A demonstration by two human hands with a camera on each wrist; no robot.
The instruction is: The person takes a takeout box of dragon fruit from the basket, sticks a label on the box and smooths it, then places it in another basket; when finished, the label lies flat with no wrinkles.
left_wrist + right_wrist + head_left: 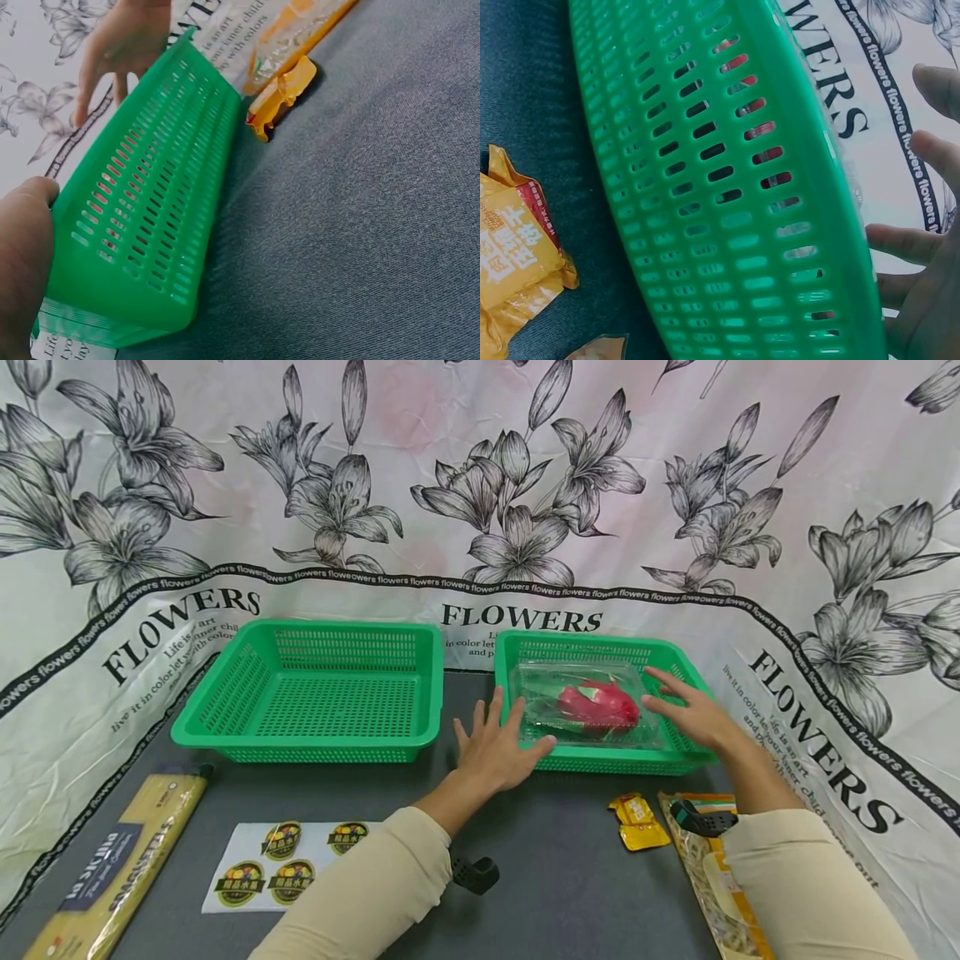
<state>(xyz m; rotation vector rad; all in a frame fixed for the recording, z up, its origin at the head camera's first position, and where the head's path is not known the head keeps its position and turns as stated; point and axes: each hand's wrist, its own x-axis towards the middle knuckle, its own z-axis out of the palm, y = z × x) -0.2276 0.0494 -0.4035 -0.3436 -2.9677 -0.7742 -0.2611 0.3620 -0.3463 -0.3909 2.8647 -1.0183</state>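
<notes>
A clear plastic box [540, 693] with a red dragon fruit [600, 703] inside lies in the right green basket [600, 762]. My left hand [497, 752] is spread at that basket's left front corner, fingers straight. In the left wrist view, its thumb [34, 191] is by the basket rim; whether it touches I cannot tell. My right hand [693, 714] hovers over the basket's right side, fingers extended and holding nothing. The right wrist view has the right hand [930, 292] beyond the green rim [847, 225].
Another green basket [322, 743] stands at left. Nearer are a spaghetti pack [123, 860] and a sheet of round stickers [251, 860]. A small yellow packet [639, 822] and a larger clear-and-orange bag [712, 877] lie in front of the right basket. Floral cloth [517, 485] hangs behind.
</notes>
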